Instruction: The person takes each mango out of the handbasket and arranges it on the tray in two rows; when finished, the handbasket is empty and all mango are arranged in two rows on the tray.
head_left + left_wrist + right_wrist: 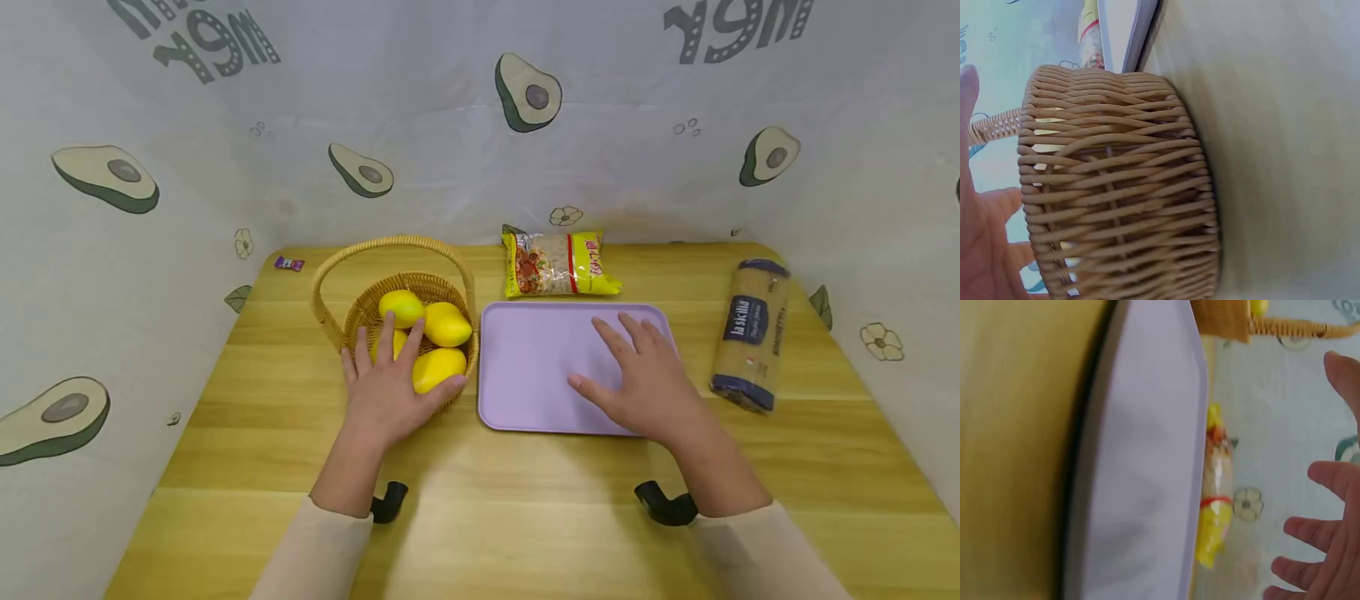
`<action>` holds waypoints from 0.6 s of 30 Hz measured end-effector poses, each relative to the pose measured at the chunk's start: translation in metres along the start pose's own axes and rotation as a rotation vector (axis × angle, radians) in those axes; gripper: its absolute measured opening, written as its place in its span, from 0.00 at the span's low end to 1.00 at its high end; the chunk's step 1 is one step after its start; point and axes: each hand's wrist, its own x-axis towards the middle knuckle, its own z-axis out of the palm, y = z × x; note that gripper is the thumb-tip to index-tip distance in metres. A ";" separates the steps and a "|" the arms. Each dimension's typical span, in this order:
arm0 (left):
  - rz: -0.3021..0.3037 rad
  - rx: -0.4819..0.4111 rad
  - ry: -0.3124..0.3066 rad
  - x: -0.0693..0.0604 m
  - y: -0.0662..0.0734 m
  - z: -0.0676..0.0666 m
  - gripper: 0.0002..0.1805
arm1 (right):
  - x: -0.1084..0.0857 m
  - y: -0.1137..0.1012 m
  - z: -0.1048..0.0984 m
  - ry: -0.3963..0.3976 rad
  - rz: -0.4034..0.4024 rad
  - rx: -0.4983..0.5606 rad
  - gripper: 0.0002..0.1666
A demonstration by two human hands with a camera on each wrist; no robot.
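Note:
A wicker basket with a tall arched handle holds several yellow lemons. My left hand is spread over the basket's near side, its fingers reaching across the rim toward the lemons; whether it touches them I cannot tell. In the left wrist view the woven basket wall fills the middle, with fingers beyond its rim. My right hand hovers with fingers apart over the right part of a lilac tray. The right wrist view has that hand above the tray surface, holding nothing.
Behind the tray lies a yellow noodle packet. A spaghetti pack with dark blue ends lies to the right. A small purple wrapped sweet sits at the table's far left corner. Patterned cloth encloses the wooden table.

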 end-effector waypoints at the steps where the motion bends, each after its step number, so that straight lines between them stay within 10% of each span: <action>1: 0.001 -0.010 0.014 -0.002 -0.001 0.001 0.55 | -0.002 -0.004 0.003 0.000 -0.016 0.032 0.54; 10: -0.073 -0.234 0.232 -0.026 -0.016 0.016 0.41 | -0.020 -0.064 0.035 -0.022 -0.156 0.271 0.50; 18: -0.264 -0.782 0.524 -0.019 -0.028 0.036 0.25 | 0.006 -0.107 0.047 -0.014 -0.371 0.519 0.47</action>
